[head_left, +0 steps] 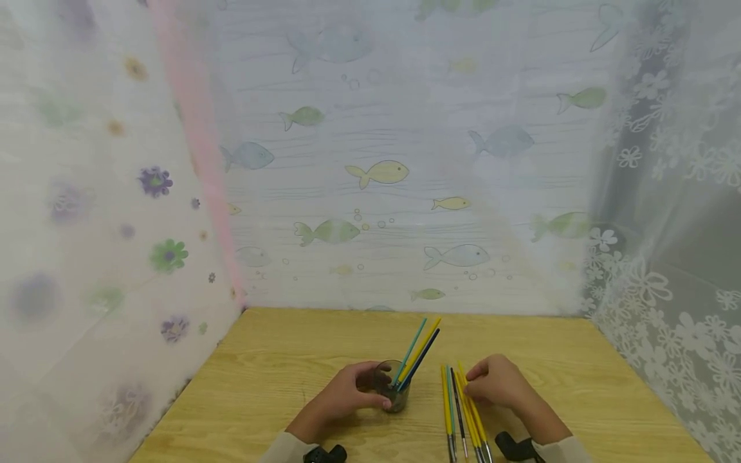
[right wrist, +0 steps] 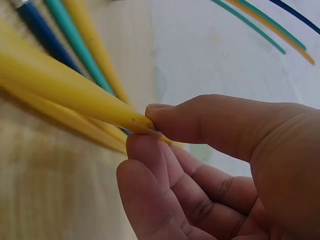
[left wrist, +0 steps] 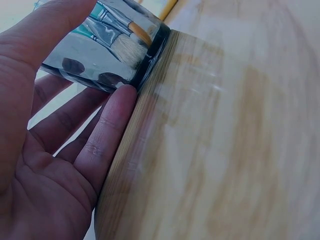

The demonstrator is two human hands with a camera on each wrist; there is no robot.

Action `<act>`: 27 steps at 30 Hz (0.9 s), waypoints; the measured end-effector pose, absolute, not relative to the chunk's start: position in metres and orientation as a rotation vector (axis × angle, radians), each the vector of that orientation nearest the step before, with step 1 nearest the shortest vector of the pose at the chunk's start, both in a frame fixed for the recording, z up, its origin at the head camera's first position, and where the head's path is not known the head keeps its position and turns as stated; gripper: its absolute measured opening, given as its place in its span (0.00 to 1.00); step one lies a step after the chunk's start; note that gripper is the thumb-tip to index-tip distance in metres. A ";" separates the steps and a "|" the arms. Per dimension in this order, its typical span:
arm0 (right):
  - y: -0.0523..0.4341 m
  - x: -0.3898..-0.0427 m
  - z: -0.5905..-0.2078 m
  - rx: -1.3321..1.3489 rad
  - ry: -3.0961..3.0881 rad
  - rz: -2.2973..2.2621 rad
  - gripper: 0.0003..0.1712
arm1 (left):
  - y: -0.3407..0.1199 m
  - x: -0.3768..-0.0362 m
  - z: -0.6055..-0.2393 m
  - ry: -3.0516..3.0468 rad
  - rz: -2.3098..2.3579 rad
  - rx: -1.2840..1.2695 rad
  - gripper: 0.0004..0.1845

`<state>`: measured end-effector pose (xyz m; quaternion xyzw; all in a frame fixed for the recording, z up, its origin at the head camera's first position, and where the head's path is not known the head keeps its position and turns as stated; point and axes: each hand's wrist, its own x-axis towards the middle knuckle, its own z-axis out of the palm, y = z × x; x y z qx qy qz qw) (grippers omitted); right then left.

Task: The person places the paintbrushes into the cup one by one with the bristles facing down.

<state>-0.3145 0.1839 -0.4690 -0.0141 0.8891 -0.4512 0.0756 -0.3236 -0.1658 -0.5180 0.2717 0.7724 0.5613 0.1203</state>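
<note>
Clear glass cup (head_left: pixel 392 391) upright, three brushes inside; yellow brush (head_left: pixel 471 411) flat beside.

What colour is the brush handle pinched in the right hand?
Yellow; the right hand pinches the brush handle at its tip, clearest in the right wrist view.

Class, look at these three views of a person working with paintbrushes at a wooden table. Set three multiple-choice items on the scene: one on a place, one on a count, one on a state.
1. Where do the loose brushes lie?
A. left of the glass
B. right of the glass
C. behind the glass

2. How many brushes stand in the glass?
A. one
B. three
C. six

3. What is the right hand doing?
A. pinching a yellow brush
B. lying flat on the table
C. holding the glass

Answers:
1 B, the head view shows them on the table beside the glass.
2 B, teal, yellow and dark blue handles lean out.
3 A, the wrist view shows the yellow brush in a fingertip grip; the left hand holds the glass.
</note>
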 end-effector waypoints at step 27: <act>0.176 -0.318 -0.426 -0.193 2.549 -1.634 0.21 | -0.165 -0.323 -0.516 2.245 1.644 0.788 0.34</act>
